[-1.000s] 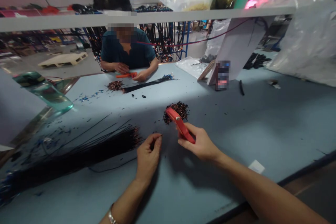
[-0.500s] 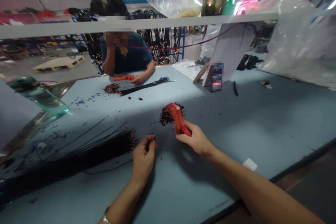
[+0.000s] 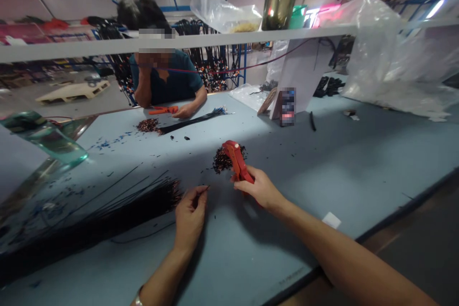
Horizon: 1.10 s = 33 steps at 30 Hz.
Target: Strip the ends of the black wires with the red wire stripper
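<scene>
My left hand [image 3: 191,213] pinches a thin black wire between thumb and fingertips; its short tip [image 3: 208,187] sticks out to the right. A loose wire [image 3: 143,237] trails on the table to the left of that hand, and I cannot tell if it is the same one. My right hand [image 3: 263,190] is wrapped around a red wire stripper [image 3: 236,160], its head pointing up and away. Under and behind the tool's head lies a heap of short black clippings [image 3: 219,161]. Left of my left hand rests a thick bundle of black wires [image 3: 118,215] with copper-coloured ends.
Across the table [image 3: 297,172], a co-worker [image 3: 167,81] sits by an orange hand tool [image 3: 163,110], another clippings pile [image 3: 148,125] and a smaller wire bundle [image 3: 193,120]. A phone [image 3: 288,105] leans on a white panel. A green bottle [image 3: 50,141] lies left. A shelf bar [image 3: 215,40] crosses above.
The whole view has shifted slightly, so things appear a little farther left. My hands keep nearly the same places over the table, still holding the wire and the wire stripper.
</scene>
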Available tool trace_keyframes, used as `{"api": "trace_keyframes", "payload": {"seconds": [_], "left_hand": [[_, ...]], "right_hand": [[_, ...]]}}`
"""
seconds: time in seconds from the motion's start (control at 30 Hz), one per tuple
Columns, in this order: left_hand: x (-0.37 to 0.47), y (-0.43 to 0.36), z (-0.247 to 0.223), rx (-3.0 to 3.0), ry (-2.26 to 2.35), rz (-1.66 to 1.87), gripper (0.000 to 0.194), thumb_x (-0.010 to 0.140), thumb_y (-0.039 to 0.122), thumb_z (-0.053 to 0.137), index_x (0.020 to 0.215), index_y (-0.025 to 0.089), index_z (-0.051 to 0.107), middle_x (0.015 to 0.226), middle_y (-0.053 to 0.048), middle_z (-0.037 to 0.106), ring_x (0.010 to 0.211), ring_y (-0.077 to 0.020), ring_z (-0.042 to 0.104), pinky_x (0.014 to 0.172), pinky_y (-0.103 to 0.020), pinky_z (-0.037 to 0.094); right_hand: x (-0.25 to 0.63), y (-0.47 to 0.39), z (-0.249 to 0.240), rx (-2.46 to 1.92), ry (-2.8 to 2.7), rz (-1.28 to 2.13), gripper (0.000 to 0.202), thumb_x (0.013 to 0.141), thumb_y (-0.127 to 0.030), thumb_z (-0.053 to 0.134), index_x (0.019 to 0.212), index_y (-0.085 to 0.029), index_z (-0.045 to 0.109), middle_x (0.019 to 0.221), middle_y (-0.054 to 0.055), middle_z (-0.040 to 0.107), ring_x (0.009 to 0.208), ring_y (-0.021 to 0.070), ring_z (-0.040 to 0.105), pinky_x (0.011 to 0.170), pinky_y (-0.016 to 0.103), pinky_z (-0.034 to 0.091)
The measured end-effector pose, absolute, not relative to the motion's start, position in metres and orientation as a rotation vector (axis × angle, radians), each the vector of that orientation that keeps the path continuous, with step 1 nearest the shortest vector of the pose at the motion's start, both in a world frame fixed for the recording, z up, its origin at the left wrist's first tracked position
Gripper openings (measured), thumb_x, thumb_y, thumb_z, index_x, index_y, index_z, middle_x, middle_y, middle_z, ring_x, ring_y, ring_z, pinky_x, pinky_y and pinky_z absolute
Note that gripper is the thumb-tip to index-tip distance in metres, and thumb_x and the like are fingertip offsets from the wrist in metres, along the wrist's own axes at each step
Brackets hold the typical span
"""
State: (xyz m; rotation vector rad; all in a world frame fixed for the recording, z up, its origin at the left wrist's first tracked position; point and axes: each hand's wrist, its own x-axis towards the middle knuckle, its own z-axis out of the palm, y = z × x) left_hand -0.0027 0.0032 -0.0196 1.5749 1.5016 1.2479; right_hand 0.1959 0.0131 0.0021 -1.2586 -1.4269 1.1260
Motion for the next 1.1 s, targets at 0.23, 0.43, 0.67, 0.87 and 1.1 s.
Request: {"api": "trace_keyframes", "payload": {"seconds": [0.23,0.43,0.67,0.87,1.1], "left_hand": [[-0.0007,0.0023,-0.0161,1.478,1.512,1.226,0.029,0.075,0.041,0.062,0.088,0.016,0.07,0.068,0.0,0.064,0.057,-0.0144,0.054,0.058,-0.025,0.044],[-0.0013,0.0025,-0.0146,1.486,1.525,1.216,0.029,0.074,0.041,0.062,0.086,0.016,0.068,0.065,0.001,0.061,0.058,-0.0149,0.054,0.058,-0.025,0.044],[-0.0033,0.0036,-0.0165,1.526,1.502,1.186,0.03,0.074,0.042,0.062,0.085,0.015,0.069,0.065,0.001,0.061,0.058,-0.0146,0.053,0.058,-0.024,0.043],[-0.0043,0.0045,-0.0174,1.52,1.505,1.18,0.033,0.073,0.045,0.063,0.086,0.015,0.069,0.064,0.001,0.061,0.057,-0.0149,0.052,0.057,-0.024,0.042],[-0.0043,0.0051,-0.0127,1.527,1.506,1.158,0.033,0.073,0.046,0.063,0.084,0.015,0.069,0.062,0.002,0.06,0.054,-0.0145,0.051,0.055,-0.024,0.042]], "right_hand": [[0.196,0.0112,0.0044,-1.237,-1.433,1.145,0.027,0.07,-0.025,0.061,0.096,-0.018,0.064,0.087,0.003,0.066,0.079,0.0193,0.058,0.071,0.03,0.044],[0.1964,0.0121,0.0052,-1.224,-1.453,1.173,0.017,0.069,-0.022,0.062,0.085,-0.019,0.064,0.078,-0.001,0.064,0.071,0.0163,0.055,0.066,0.027,0.042],[0.1957,0.0156,0.0036,-1.22,-1.401,1.202,0.028,0.068,-0.023,0.061,0.096,-0.018,0.063,0.071,-0.002,0.06,0.062,0.0143,0.052,0.057,0.024,0.039],[0.1949,0.0178,-0.0007,-1.23,-1.368,1.202,0.025,0.065,-0.024,0.065,0.089,-0.017,0.063,0.071,-0.001,0.059,0.061,0.0134,0.05,0.056,0.023,0.039],[0.1927,0.0181,-0.0014,-1.224,-1.349,1.207,0.013,0.067,-0.022,0.061,0.079,-0.017,0.061,0.068,-0.001,0.056,0.062,0.0135,0.048,0.057,0.024,0.038]]}}
